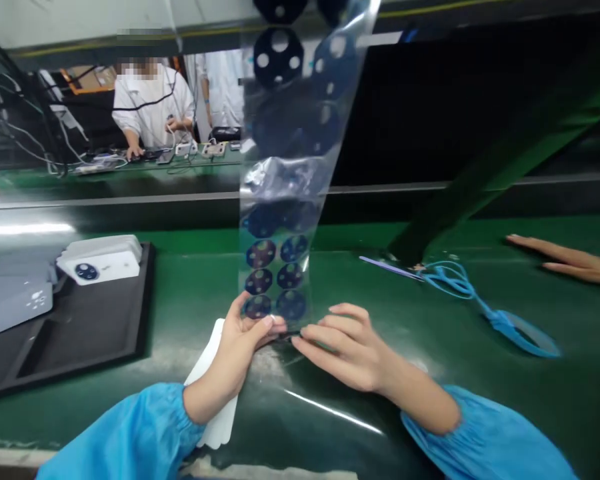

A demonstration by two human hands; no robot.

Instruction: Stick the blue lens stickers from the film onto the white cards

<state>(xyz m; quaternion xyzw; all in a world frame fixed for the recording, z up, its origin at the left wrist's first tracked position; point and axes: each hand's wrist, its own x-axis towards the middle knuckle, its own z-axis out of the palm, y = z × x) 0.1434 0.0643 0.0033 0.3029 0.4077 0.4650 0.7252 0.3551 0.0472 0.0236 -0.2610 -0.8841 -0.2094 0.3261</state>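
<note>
Film strip: clear plastic, long, standing upright from the hands to the top of the frame, creased and glary about its middle; carries two columns of dark round discs with small pale holes, the lower ones showing an iridescent sheen. Left hand: closed on the strip's bottom edge, thumb over the lowest disc; a white case lies under its wrist. Right hand: fingers bent, fingertips pinching the same bottom edge from the right, just beside the left thumb. Both over a green belt. Left: black tray, its rim near the left hand, holding stacked white cases. Right: bare belt next to the right hand, then a blue strap and another person's hand well apart. Beyond the strip: a raised dark rail; a co-worker at a far bench.
</note>
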